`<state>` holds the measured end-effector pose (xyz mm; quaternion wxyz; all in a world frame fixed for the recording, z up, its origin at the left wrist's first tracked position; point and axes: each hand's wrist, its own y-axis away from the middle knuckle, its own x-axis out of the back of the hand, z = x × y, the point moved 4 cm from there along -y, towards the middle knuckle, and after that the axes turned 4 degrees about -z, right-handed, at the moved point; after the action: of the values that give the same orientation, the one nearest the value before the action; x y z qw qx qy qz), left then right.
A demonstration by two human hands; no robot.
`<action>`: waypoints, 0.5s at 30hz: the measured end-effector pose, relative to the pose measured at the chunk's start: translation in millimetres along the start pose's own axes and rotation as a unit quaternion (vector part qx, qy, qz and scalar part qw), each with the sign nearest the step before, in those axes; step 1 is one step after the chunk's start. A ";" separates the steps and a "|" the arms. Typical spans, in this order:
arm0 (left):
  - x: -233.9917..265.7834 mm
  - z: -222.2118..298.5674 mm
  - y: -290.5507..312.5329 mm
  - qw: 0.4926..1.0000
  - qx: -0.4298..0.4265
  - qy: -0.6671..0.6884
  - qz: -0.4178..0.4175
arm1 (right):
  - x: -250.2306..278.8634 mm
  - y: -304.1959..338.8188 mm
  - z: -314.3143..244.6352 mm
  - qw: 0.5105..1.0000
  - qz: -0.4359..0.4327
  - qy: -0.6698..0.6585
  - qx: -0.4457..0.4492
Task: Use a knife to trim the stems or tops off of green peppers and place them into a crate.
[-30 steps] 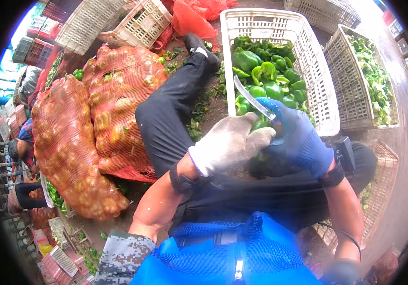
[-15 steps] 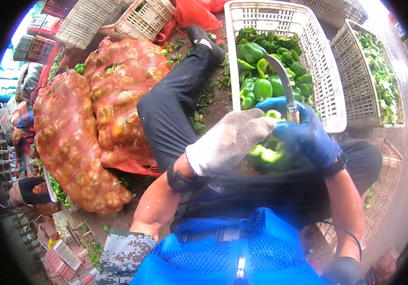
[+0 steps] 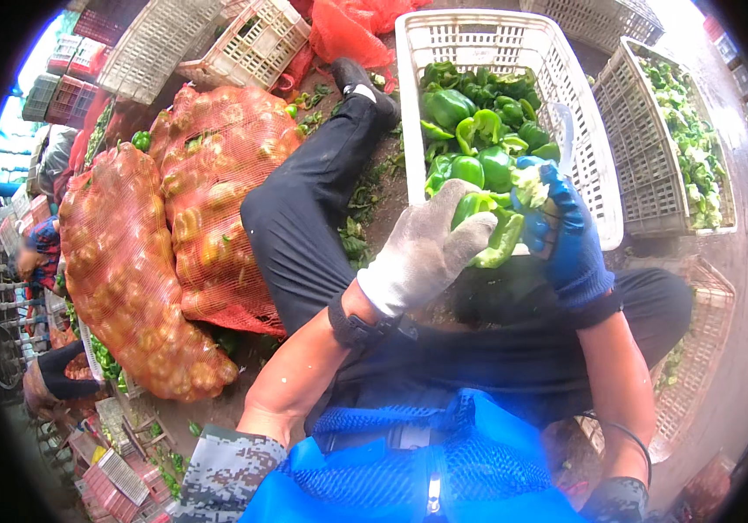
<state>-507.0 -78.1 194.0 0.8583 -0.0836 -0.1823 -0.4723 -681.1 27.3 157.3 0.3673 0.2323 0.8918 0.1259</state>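
Observation:
My left hand, in a white and grey glove, is closed on a green bell pepper that is cut open. Close beside it, my right hand, in a blue glove, grips a curved knife. Its blade points up past the fingers, blurred, and the handle is hidden in the glove. A pale seedy pepper core sits at the right fingertips. Both hands are over the near end of a white plastic crate, which holds green peppers, some whole and some cut.
Two red mesh sacks full of pale round produce lie left of my bent leg. A crate of green scraps stands at the right. Another crate is by my right knee. Crates and red netting are at the back.
The right hand has turned and moved slightly up, and the knife blade has swung to the right. The pale core now shows at the right fingertips, apart from the pepper in my left hand.

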 end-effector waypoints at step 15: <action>4.6 -21.4 -22.2 0.966 -0.153 -0.171 0.122 | 33.2 22.6 -28.1 0.995 0.064 -0.044 0.069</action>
<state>-518.4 -100.4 175.5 0.8425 -0.3147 -0.2401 -0.3655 -714.6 62.1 166.0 0.3804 0.3187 0.8648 0.0765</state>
